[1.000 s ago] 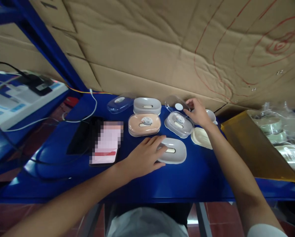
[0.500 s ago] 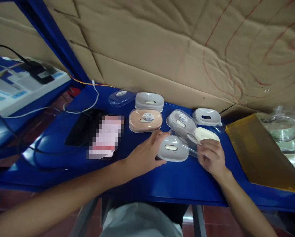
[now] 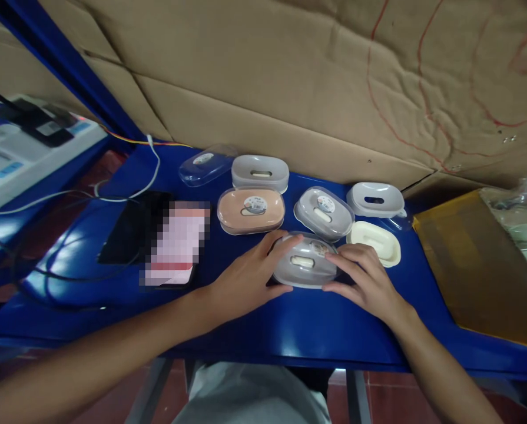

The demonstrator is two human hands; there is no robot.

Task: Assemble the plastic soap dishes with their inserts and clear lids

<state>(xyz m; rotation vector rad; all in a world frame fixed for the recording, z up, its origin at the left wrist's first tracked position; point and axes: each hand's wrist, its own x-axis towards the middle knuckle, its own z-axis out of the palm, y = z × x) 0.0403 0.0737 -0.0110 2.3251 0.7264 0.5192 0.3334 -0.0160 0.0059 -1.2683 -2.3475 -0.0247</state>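
Note:
A grey soap dish (image 3: 305,274) with a white slotted insert sits on the blue table, and a clear lid bearing a round sticker (image 3: 318,249) now lies over it. My left hand (image 3: 257,271) grips its left end, thumb at the near side and fingers on top. At the right end, my right hand (image 3: 363,274) holds the dish and lid between thumb and fingers. Just beyond are a lidded grey dish (image 3: 334,215) and a lidded peach dish (image 3: 251,218). A cream tray (image 3: 387,247) lies past my right hand.
Farther back stand two lidless grey dishes, one at left (image 3: 260,168) and one at right (image 3: 373,197), and a loose clear lid (image 3: 208,168). A phone (image 3: 179,241) and cables lie at left. A cardboard box (image 3: 466,265) of wrapped dishes borders the right; a power strip (image 3: 7,176) is far left.
My right hand has brought the clear lid leftward onto the grey dish and now grips the dish's right end. My left hand stays on the left end. The view has shifted slightly.

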